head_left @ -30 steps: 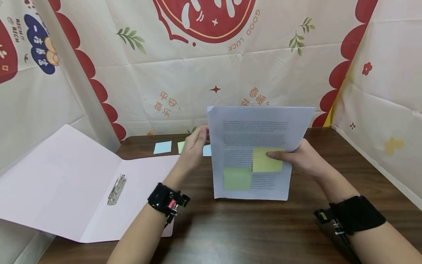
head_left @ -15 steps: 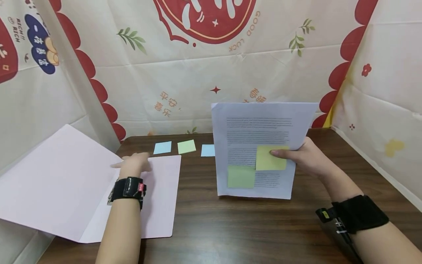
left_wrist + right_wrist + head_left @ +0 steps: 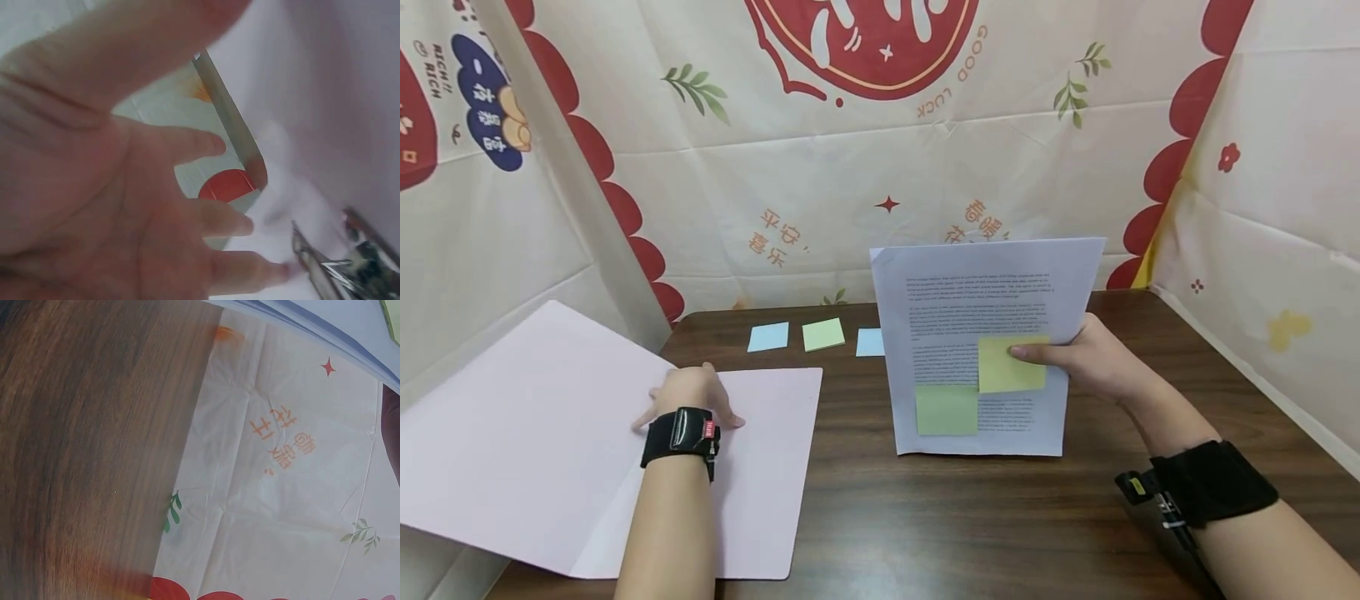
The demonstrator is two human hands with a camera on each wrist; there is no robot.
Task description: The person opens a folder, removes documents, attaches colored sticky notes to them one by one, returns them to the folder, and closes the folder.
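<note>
My right hand [image 3: 1075, 360] holds a stack of printed sheets [image 3: 985, 292] upright, its lower edge on the table. The thumb presses a yellow sticky note [image 3: 1011, 367] on the front page. A green sticky note [image 3: 946, 410] is stuck just below and to the left of it. My left hand [image 3: 688, 398] rests with spread fingers on the spine of an open pink folder [image 3: 512, 425]. In the left wrist view the palm [image 3: 144, 206] hovers close to the folder's metal clip [image 3: 340, 269]. The right wrist view catches only the sheet edges [image 3: 325, 331].
Three loose sticky notes lie in a row at the table's back: blue [image 3: 768, 337], green [image 3: 823, 334], blue [image 3: 870, 342]. The dark wooden table [image 3: 940, 517] is boxed in by patterned cloth walls [image 3: 820, 167] at the back and on both sides.
My left hand let go of the sheets' left edge and moved left onto the folder's spine, covering the clip. The folder shifted slightly. My right hand keeps the sheets upright.
</note>
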